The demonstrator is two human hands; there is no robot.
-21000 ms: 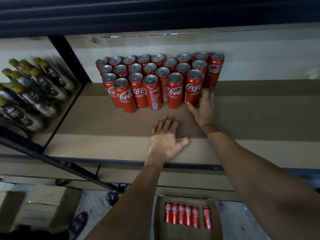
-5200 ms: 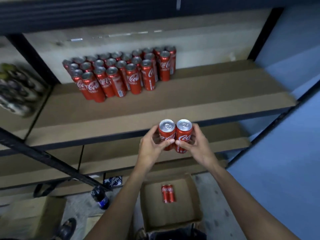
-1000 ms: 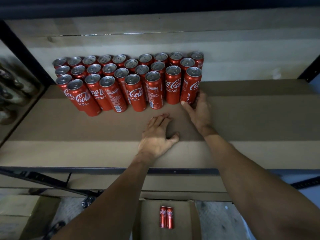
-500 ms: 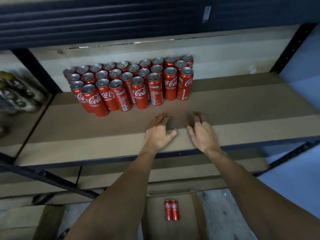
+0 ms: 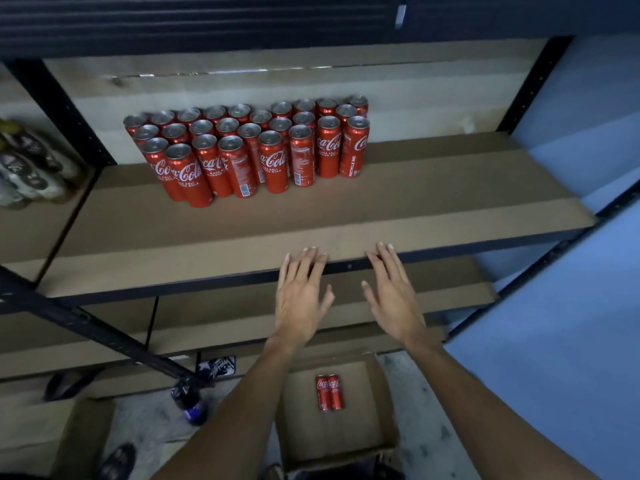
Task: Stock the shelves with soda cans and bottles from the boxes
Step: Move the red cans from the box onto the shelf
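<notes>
Hands: your left hand (image 5: pixel 301 299) and right hand (image 5: pixel 394 299), fingers spread, empty, at the shelf (image 5: pixel 415 216) edge. Stocked cans (image 5: pixel 249 150): upright block beyond them, leftward. Remaining: two cans (image 5: pixel 329 392) lying in the box (image 5: pixel 377 427) beneath your wrists. Step, likely: between loads. Next: reach down, grasp both.

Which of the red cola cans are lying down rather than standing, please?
The pair of cans in the open cardboard box on the floor; the block of cans on the shelf all stand upright.
</notes>
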